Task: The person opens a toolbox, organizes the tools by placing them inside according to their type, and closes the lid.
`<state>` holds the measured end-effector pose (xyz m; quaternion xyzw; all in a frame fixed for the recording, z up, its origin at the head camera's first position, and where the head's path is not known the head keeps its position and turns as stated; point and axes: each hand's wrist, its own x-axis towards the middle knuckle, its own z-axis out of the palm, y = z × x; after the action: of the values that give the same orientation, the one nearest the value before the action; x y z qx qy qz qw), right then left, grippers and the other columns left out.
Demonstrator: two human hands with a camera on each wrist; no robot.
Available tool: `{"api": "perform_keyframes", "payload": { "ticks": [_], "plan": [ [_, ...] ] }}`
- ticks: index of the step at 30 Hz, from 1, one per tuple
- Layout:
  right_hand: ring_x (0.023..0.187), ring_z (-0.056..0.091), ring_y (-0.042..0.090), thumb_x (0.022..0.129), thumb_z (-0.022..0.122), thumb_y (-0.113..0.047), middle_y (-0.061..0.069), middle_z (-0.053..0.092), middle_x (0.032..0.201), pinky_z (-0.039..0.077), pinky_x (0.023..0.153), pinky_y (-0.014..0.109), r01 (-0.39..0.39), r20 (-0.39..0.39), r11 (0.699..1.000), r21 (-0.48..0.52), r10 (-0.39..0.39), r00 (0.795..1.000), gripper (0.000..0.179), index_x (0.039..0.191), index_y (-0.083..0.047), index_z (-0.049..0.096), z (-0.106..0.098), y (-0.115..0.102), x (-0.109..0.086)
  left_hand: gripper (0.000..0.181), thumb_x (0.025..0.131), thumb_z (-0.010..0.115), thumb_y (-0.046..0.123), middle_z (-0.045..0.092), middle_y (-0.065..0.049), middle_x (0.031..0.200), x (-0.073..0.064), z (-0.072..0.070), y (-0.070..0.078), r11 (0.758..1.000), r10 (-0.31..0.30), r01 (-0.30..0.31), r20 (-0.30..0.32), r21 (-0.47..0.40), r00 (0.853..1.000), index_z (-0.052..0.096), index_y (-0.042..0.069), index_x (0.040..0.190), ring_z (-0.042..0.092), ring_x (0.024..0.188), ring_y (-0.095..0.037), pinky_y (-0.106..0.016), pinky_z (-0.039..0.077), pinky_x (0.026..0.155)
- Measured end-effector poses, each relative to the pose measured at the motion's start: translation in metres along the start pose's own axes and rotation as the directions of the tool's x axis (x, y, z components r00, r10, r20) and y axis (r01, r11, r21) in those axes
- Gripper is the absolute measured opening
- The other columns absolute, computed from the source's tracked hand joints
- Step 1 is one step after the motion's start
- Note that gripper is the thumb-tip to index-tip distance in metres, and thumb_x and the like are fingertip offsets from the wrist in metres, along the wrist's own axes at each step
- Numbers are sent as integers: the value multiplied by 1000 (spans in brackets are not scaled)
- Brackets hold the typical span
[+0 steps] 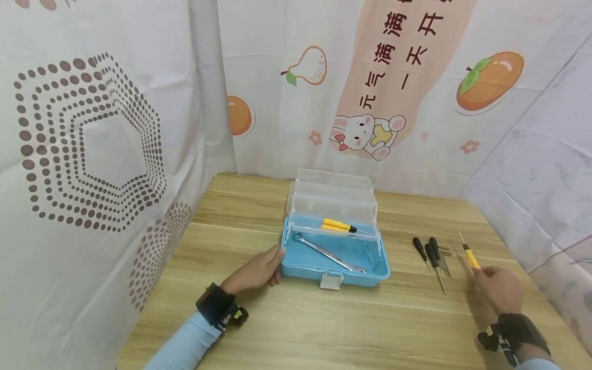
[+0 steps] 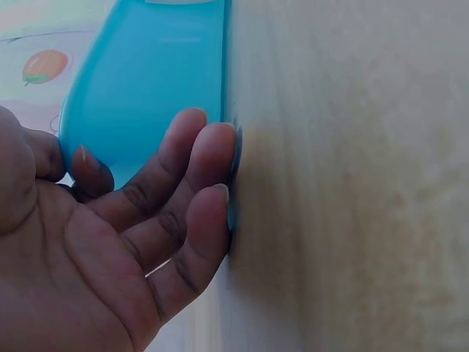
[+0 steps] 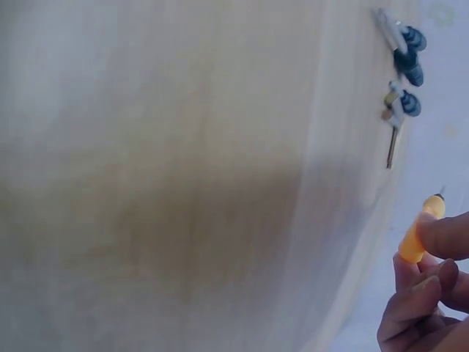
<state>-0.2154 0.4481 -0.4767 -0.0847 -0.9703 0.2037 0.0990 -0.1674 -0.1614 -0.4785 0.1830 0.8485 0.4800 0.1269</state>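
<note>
A light-blue toolbox (image 1: 324, 276) stands with its clear lid and tray (image 1: 333, 203) raised toward the back. My left hand (image 1: 259, 271) grips its left side; in the left wrist view, the fingers (image 2: 209, 158) curl against the blue wall. Inside lies a silver combination wrench (image 1: 328, 253), and two yellow-handled screwdrivers (image 1: 336, 224) rest in the tray. Over the table's right side, my right hand (image 1: 499, 288) pinches another yellow-handled screwdriver (image 1: 470, 257) by the handle end, its thin shaft pointing away from me. The right wrist view shows thumb and fingers on the yellow handle (image 3: 414, 246).
Three black-handled screwdrivers (image 1: 432, 253) and several small hex keys (image 1: 445, 262) lie on the wooden table (image 1: 324, 329) between the box and my right hand. Printed white curtains (image 1: 277, 144) hang behind the table and along its sides.
</note>
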Motion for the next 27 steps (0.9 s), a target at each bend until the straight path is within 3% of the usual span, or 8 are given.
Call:
{"api": "perform_keyframes", "payload": {
  "ticks": [3,14,21,27],
  "plan": [
    [79,63,42,103,58,-27,34,69,102,35,67,44,5,-13,1000,9,-5,1000,44,112,15,66,0,-7,0,45,115,23,42,65,-6,77,0,0,0,1000,5,-5,-5,3,1000,52,11,101,63,65,-21,-31,50,60],
    [87,64,48,102,60,-25,33,70,106,34,71,47,5,-43,999,34,-3,999,40,113,12,69,5,-23,-2,47,115,22,43,65,-5,77,0,0,0,1000,-2,2,-10,4,1000,53,11,102,63,66,-19,-32,50,61],
    [72,55,31,103,60,-27,31,70,107,31,66,40,-1,-44,999,41,2,999,42,120,11,68,7,-31,-2,47,114,22,44,65,-6,77,1,0,-1,1000,2,-2,-5,-10,1000,53,11,102,63,65,-19,-32,51,60],
    [71,52,30,103,61,-26,32,70,107,30,66,39,14,-47,999,45,-11,999,41,120,11,67,11,-38,-2,47,114,22,44,65,-5,77,1,0,-2,1000,0,0,-1,-7,1000,53,10,102,63,66,-19,-32,50,61]
  ]
}}
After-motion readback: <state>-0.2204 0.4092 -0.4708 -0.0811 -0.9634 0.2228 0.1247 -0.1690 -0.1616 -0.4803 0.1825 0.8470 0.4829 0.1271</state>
